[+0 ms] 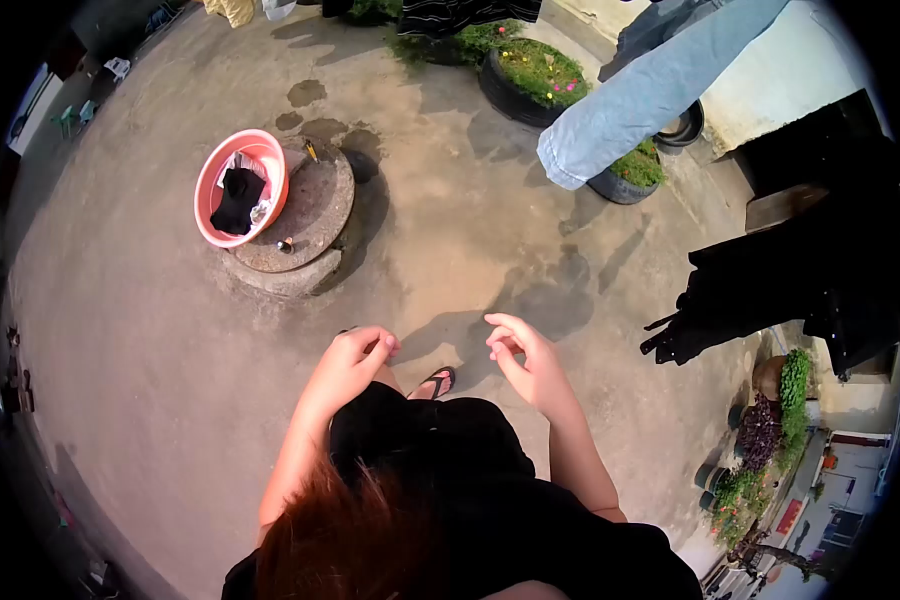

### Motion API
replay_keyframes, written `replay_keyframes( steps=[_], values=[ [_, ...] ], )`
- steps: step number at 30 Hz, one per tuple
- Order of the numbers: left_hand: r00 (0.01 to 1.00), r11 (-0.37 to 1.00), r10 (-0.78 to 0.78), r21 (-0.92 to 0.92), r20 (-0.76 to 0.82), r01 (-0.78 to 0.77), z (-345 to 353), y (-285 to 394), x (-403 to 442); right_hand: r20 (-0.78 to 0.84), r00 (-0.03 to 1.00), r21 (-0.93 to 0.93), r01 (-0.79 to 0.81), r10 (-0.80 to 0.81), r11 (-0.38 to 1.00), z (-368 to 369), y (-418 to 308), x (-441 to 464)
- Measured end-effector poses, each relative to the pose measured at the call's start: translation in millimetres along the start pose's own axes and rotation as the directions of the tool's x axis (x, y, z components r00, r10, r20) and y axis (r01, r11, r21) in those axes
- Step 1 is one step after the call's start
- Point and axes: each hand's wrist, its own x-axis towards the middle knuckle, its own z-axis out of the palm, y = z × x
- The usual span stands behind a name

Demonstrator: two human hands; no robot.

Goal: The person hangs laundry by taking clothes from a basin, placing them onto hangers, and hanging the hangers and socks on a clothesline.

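My left hand (360, 358) is in front of my body, its fingers loosely curled in with the thumb close to them, and nothing shows in it. To the right, my right hand (526, 362) hovers with the index finger stretched out and the thumb apart, holding nothing. Both hands are in the air, touching no object. Ahead and to the left, a pink basin (202, 200) rests tilted on a round concrete slab (322, 205). Black cloth (236, 200) and some white and pink cloth lie inside the basin. A small dark and light object (285, 245) sits on the slab's near edge.
Light blue jeans (620, 120) hang at the upper right, and black clothes (760, 275) hang at the right. Tyre planters (530, 88) with flowers stand beyond. Potted plants (760, 430) line the right side. Wet patches mark the concrete ground (150, 340) near the slab.
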Motion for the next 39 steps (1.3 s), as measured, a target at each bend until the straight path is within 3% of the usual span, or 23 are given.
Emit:
replay_keyframes(
  steps=[3,7,11,17,20,23,26,29,34,36,39],
  values=[
    [0.993,0.996,-0.087,-0.009,-0.084,0.087,-32.7,-34.3,-18.6,0.292,0.955,0.097,-0.086,0.055,0.992,60.6,0.8,6.4],
    [0.974,0.996,-0.093,-0.024,-0.207,0.09,-84.3,-61.9,-35.6,0.502,0.861,-0.028,-0.077,0.08,0.997,111.9,-13.5,37.0],
    [0.943,0.992,-0.105,-0.104,-0.315,0.076,-148.8,-88.0,-55.7,0.514,0.855,-0.229,0.056,0.072,0.972,163.9,-34.8,88.8],
    [0.863,0.97,-0.24,-0.073,-0.446,0.232,-237.8,-141.4,-77.4,0.594,0.803,-0.143,0.175,-0.057,0.974,264.2,-80.1,146.6],
    [0.838,0.964,-0.264,-0.154,-0.478,0.216,-265.3,-145.3,-82.8,0.696,0.718,-0.118,0.124,-0.007,0.985,299.5,-101.0,158.2],
    [0.839,0.95,-0.301,-0.217,-0.454,0.223,-281.9,-157.5,-79.8,0.73,0.671,-0.064,0.254,-0.128,0.965,321.6,-92.8,179.2],
    [0.817,0.926,-0.354,-0.294,-0.455,0.238,-296.0,-173.0,-73.0,0.747,0.662,-0.174,0.276,-0.056,0.945,340.3,-92.2,207.8],
    [0.791,0.905,-0.397,-0.343,-0.466,0.252,-312.4,-188.0,-65.9,0.77,0.638,-0.192,0.2,0.021,0.961,364.1,-99.4,241.9],
    [0.728,0.882,-0.461,-0.35,-0.508,0.315,-358.7,-210.7,-40.7,0.806,0.592,-0.21,0.281,0.004,0.937,408.7,-102.5,315.9],
    [0.701,0.868,-0.487,-0.38,-0.521,0.321,-379.8,-214.1,-28.4,0.812,0.582,-0.218,0.244,0.037,0.945,427.8,-114.0,345.3],
    [0.676,0.893,-0.448,-0.316,-0.585,0.319,-415.5,-230.2,-0.5,0.802,0.597,-0.273,0.401,-0.023,0.875,457.4,-101.5,397.9]
  ],
)
